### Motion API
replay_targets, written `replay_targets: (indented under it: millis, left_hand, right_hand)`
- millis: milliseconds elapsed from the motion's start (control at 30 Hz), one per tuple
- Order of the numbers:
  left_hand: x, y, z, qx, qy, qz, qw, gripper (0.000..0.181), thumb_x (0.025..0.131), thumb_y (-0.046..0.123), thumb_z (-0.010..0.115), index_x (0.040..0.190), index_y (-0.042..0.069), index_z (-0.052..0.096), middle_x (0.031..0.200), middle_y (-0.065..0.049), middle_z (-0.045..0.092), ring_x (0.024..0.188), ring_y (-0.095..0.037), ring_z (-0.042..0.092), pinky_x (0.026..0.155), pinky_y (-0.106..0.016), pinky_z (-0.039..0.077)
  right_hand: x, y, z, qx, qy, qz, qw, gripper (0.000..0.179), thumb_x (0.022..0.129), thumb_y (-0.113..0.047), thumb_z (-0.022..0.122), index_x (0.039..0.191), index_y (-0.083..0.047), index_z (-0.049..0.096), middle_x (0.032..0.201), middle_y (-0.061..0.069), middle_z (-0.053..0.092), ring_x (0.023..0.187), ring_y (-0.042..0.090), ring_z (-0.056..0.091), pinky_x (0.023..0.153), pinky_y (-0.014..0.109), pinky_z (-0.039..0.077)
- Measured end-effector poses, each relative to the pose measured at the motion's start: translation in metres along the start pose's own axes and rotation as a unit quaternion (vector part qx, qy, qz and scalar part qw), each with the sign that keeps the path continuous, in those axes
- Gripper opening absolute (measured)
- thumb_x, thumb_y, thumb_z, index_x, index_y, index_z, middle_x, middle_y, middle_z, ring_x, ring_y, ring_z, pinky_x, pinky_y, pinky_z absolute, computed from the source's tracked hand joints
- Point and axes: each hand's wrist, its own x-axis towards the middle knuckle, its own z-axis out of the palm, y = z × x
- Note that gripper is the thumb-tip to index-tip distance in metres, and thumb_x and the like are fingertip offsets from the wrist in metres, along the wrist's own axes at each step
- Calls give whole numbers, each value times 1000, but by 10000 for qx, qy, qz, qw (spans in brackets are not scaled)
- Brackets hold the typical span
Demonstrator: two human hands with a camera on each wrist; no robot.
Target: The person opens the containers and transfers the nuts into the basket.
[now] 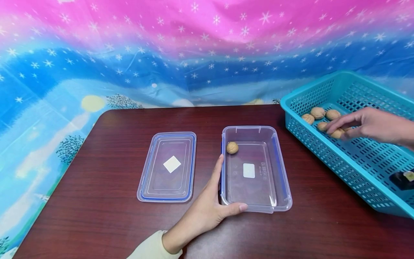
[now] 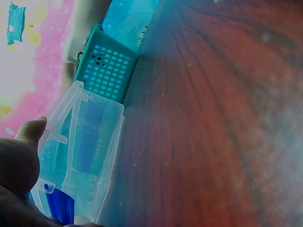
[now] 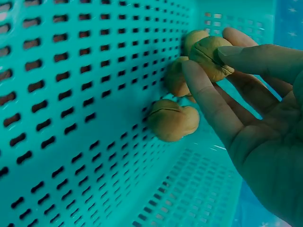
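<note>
A clear plastic container point(image 1: 258, 196) with blue side clips stands on the table, one walnut point(image 1: 232, 148) in its far left corner. My left hand point(image 1: 208, 207) holds its near left corner, thumb at the front rim and fingers along the left wall. To the right, my right hand point(image 1: 372, 126) reaches into a teal basket point(image 1: 336, 163). Its thumb and finger pinch a walnut point(image 3: 210, 57), seen clearly in the right wrist view. Several other walnuts point(image 1: 318, 113) lie around it near the basket's left wall.
Left of the container lies its flat clear lid point(image 1: 166, 180) with a blue seal and a white square. A black object point(image 1: 402, 180), partly cut off, is in the basket's near right part. Behind the dark wooden table point(image 1: 106, 172) hangs a snowflake-patterned cloth point(image 1: 181, 46).
</note>
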Motion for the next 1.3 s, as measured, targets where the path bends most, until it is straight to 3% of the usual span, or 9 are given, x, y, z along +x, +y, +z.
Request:
replay_targets:
  millis: [200,533,700,867,1133,1300]
  left_hand:
    - [0,0,0,-6,-2,8,10000,126,81,33,92,165,51,0,170,3,33,148,-15,41,124,-51,28]
    - [0,0,0,-25,-12,-27,10000,125,81,33,92,164,53,0,170,2,32,149,-16,40,125,-51,28]
    - [0,0,0,-71,-28,-28,10000,126,81,33,92,165,51,0,169,2,34,148,-15,41,124,-51,29]
    - [0,-1,0,-88,-31,-11,10000,126,81,33,92,165,50,0,169,3,35,148,-15,41,124,-50,28]
    - [0,-1,0,-49,-17,10,10000,125,81,33,92,165,51,0,170,3,33,149,-15,40,125,-51,28]
    - [0,0,0,-15,-12,20,10000,126,81,33,92,165,51,0,170,3,33,148,-14,40,125,-51,28]
  right_hand:
    - [7,5,7,-112,-181,-92,9997,33,92,9,68,122,-2,76,136,32,63,124,55,56,82,48,58]
    - [7,8,14,-73,-168,-97,9998,35,92,16,61,121,1,75,143,39,55,125,60,54,85,56,58]
    - [6,10,13,-40,-182,-30,9998,34,93,10,64,123,0,74,146,38,52,127,58,52,81,47,59]
    - [2,9,8,-12,-147,157,9998,38,93,4,68,131,2,69,144,38,53,126,60,52,81,53,58]
    - [-4,2,-3,207,3,296,9993,43,100,-6,67,140,7,58,134,34,63,105,39,69,79,52,58]
    - [-9,-10,-13,-86,389,152,9991,47,103,-17,69,140,8,57,130,34,66,111,50,64,83,59,55]
